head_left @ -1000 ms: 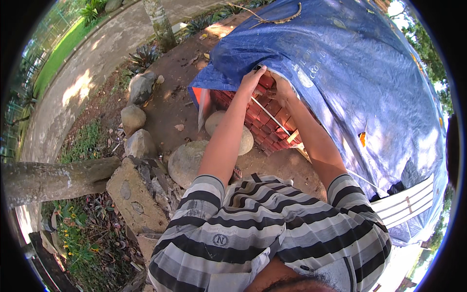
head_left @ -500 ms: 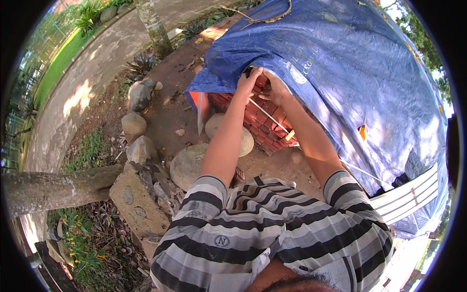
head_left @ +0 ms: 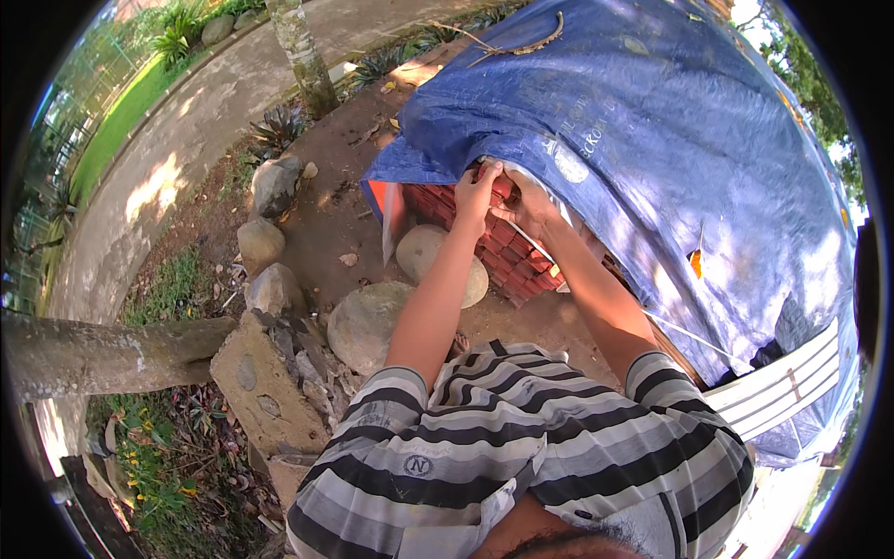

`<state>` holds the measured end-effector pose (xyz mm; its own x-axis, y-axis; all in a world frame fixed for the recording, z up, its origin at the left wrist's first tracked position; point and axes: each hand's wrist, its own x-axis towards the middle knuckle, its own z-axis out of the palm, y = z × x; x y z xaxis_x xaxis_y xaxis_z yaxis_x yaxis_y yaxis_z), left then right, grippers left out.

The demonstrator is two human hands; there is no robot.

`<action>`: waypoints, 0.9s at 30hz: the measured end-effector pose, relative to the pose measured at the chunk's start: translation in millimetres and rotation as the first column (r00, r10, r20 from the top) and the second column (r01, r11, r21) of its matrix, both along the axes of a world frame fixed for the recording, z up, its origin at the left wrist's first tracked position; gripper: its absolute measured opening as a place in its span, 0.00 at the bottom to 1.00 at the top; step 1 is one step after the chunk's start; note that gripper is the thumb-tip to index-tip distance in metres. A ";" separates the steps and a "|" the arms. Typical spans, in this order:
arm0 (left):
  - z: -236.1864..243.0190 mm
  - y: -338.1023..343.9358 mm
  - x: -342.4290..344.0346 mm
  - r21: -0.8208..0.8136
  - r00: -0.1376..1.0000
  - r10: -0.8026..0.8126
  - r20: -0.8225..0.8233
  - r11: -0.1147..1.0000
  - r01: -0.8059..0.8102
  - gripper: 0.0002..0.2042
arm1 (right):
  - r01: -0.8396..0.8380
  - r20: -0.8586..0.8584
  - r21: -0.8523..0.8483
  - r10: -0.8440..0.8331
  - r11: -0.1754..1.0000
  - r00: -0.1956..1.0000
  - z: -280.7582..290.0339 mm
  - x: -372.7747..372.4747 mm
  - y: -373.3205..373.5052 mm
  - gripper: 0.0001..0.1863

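Observation:
Beneath the raised edge of a blue tarp is a stack of red tiles or bricks. My left hand has its fingers closed on a red piece at the top of the opening, thumb pointing up. My right hand is curled round the same piece from the right, its fingertips partly hidden. Both hands are just under the tarp's pale folded edge. A thin white strip runs diagonally across the stack, below my hands.
Rounded boulders and smaller rocks line the dirt at left, beside a broken concrete block. A tree trunk reaches in from the left, another stands near the curved path. White slats rest against the tarp at right.
Both hands have come down and slightly toward my body since the earlier frames, and the tarp's edge over them sits lower.

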<state>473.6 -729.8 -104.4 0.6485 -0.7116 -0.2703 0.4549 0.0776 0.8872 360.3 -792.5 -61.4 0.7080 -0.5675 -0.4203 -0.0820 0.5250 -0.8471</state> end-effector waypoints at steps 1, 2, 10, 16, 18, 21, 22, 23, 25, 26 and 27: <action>-1.8 7.8 -3.6 0.016 1.000 0.017 0.008 1.000 -0.017 0.29 | 0.005 -0.004 0.003 -0.005 1.000 1.000 -2.0 -4.3 8.4 0.25; -3.2 13.1 -8.9 -0.003 0.999 0.034 -0.036 0.999 -0.034 0.27 | 0.005 0.001 0.004 -0.005 1.000 1.000 -3.0 -7.9 13.4 0.27; 19.4 39.8 -12.5 0.037 0.868 0.018 0.496 0.998 -0.042 0.40 | -0.004 0.099 0.062 -0.002 0.998 0.995 -15.0 -34.5 12.8 0.25; 35.0 36.6 -33.0 0.191 0.518 -0.072 0.852 0.965 -0.179 0.51 | 0.076 0.269 0.400 -0.196 0.914 0.943 -70.8 -28.9 21.1 0.24; 37.3 26.6 -34.5 0.175 0.522 -0.035 0.852 0.959 -0.222 0.44 | 0.074 0.294 0.409 -0.208 0.910 0.933 -81.6 -14.0 20.4 0.24; 39.0 24.9 -32.8 0.303 0.542 -0.125 0.831 0.919 -0.251 0.40 | 0.118 0.277 0.395 -0.241 0.911 0.930 -87.9 3.4 19.5 0.26; 39.7 28.4 -33.1 0.266 0.493 -0.102 0.864 0.924 -0.275 0.37 | 0.157 0.253 0.390 -0.269 0.907 0.929 -87.8 5.0 19.1 0.26; 40.6 33.1 -34.0 0.223 0.463 -0.072 0.883 0.933 -0.281 0.36 | 0.165 0.256 0.345 -0.262 0.924 0.930 -87.3 6.2 19.0 0.26; 41.4 52.0 -38.3 0.196 0.443 -0.054 0.895 0.939 -0.282 0.35 | 0.195 0.223 0.269 -0.257 0.943 0.940 -85.6 3.7 19.9 0.26; 41.3 65.5 -42.3 0.219 0.432 -0.068 0.899 0.925 -0.311 0.34 | 0.199 0.223 0.226 -0.249 0.954 0.942 -84.6 1.5 20.8 0.29; 41.6 82.1 -44.7 0.256 0.454 -0.098 0.886 0.919 -0.301 0.34 | 0.187 0.230 0.234 -0.241 0.954 0.943 -83.5 -1.5 20.7 0.31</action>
<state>429.0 -647.7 -62.8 0.7353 -0.6140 0.2871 -0.5608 -0.3132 0.7664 358.8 -771.8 -145.0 0.6776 -0.6374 -0.3668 0.2546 0.6713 -0.6961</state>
